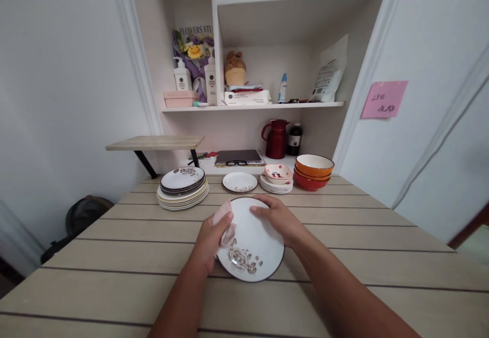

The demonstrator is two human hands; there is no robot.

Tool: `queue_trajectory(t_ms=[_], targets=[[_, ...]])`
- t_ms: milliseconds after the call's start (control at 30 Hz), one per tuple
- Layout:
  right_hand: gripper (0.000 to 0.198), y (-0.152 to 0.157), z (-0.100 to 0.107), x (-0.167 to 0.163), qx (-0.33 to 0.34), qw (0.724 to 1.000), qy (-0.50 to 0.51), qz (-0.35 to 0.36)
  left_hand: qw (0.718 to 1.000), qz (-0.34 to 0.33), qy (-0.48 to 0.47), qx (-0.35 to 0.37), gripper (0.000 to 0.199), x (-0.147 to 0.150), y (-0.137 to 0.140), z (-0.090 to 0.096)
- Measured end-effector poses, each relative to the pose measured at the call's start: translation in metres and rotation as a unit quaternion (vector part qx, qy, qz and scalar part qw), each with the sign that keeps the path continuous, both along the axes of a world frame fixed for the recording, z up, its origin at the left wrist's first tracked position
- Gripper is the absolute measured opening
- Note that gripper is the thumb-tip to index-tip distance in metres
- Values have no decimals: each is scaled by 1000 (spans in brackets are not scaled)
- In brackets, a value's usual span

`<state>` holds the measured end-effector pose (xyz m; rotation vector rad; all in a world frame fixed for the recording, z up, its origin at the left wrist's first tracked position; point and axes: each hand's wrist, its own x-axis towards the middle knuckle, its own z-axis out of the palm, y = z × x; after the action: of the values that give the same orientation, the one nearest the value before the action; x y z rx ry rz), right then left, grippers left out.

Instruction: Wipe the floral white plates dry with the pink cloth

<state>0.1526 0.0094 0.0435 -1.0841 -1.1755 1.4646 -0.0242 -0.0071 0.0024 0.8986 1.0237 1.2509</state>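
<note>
A white flowered plate (263, 231) is resting between the two hands, its brown flower print lying toward the near edge. The left hand (211, 238) is clamping the plate's left rim together with a pale pink cloth (228, 236); the thumb is lying over the cloth on the upper face, while the other fingers are mostly hiding behind the rim. The right hand (277, 217) is pinching the far right rim, its thumb pressing on the white face and its fingers curling around the far edge. Whether the underside is touching the table (328, 266) cannot be told.

Beyond the plate to the left, a bouquet (196, 53) is standing before a sheet reading "FLOWERS STU", the rest being cut off by a shelf divider. Well to the plate's right, a pink note (384, 100) is showing a handwritten "250" above characters too unclear to read. Beyond the plate, a white box (246, 97) and a pump bottle (182, 77) are carrying print too small to make out.
</note>
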Motion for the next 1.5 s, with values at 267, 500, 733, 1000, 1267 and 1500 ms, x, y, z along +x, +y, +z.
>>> queue_trajectory(t_ms=[267,500,733,1000,1267,1500], targets=[[39,-5,4,-4,28,999,-1,-18,1000,17,-19,11,52,-3,2,1],[42,-1,0,-3,41,998,18,-42,998,44,-46,5,52,2,0,5],[39,1,-5,-3,34,995,51,-73,995,64,-80,-1,50,7,-2,6],[45,3,-11,-9,40,983,105,-145,989,82,-124,-15,50,13,3,-1],[47,7,-23,-16,66,965,143,-207,984,91,-154,-14,45,19,4,-3],[58,8,-29,-24,74,943,185,-267,978,43,-201,-15,48,23,5,-5]])
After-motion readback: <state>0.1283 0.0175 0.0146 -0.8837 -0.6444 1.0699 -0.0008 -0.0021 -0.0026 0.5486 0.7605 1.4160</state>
